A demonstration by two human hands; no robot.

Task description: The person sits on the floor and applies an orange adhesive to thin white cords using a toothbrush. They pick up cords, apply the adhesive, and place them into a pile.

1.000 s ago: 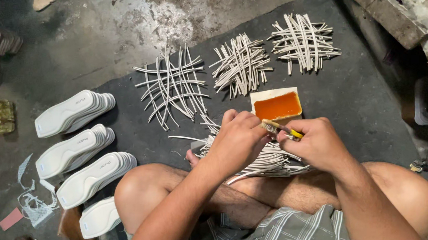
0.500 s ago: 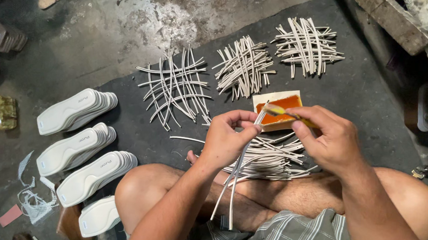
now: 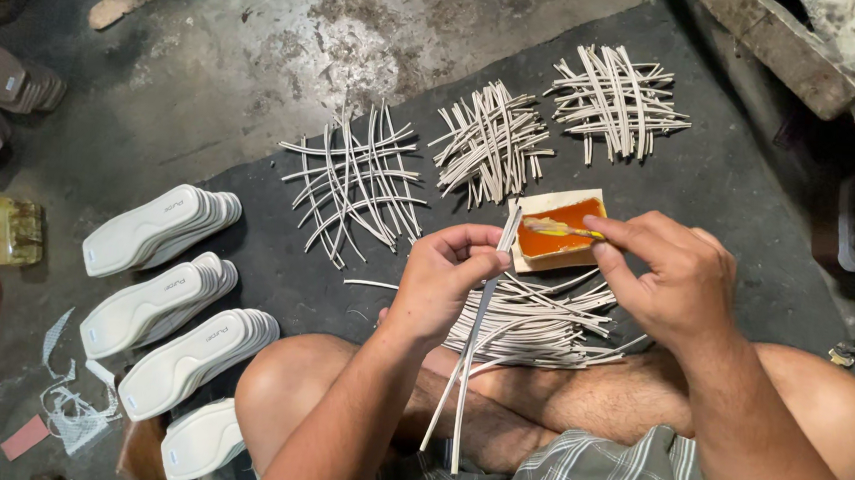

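My left hand [image 3: 448,280] pinches two or three long pale strips [image 3: 467,365] that hang down over my crossed legs. My right hand [image 3: 668,272] holds a small yellow-handled brush [image 3: 561,228] with its tip over a shallow square tray of orange glue [image 3: 556,230]. A loose pile of the same pale strips [image 3: 542,323] lies on the dark mat just in front of my legs, between the two hands.
Three crisscrossed heaps of strips [image 3: 353,181] [image 3: 490,141] [image 3: 615,100] lie on the dark mat [image 3: 732,191]. Stacks of white shoe insoles [image 3: 159,231] [image 3: 197,354] sit at the left. A yellow container [image 3: 10,231], scraps and sandals border the left edge; a concrete ledge [image 3: 782,49] is top right.
My left hand rose from the pile with strips pinched, which now hang down. My right hand moved the brush up over the glue tray.
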